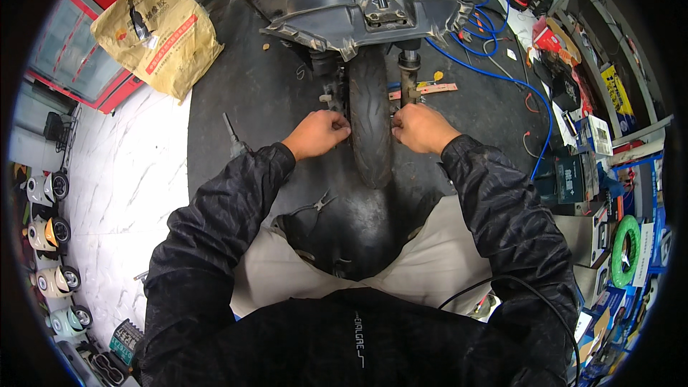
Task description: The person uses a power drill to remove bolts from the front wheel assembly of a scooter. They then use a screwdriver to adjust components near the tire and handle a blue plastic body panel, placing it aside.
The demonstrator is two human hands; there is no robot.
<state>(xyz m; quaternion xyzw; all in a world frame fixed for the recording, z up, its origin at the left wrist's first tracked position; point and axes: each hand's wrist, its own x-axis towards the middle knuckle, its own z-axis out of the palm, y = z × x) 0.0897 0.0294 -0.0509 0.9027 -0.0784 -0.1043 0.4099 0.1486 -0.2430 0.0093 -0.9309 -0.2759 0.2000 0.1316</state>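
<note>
The narrow black rubber tyre (pixel 371 122) presents tread-on, its surface scuffed, with shallow curved grooves visible along the crown. It stands roughly upright, mounted between two dark tubular fork legs (pixel 408 75). Its upper part passes beneath a dark grey plastic body panel (pixel 322 21) and is hidden there. Whether its lower edge touches the black floor mat (pixel 240 50) cannot be determined
</note>
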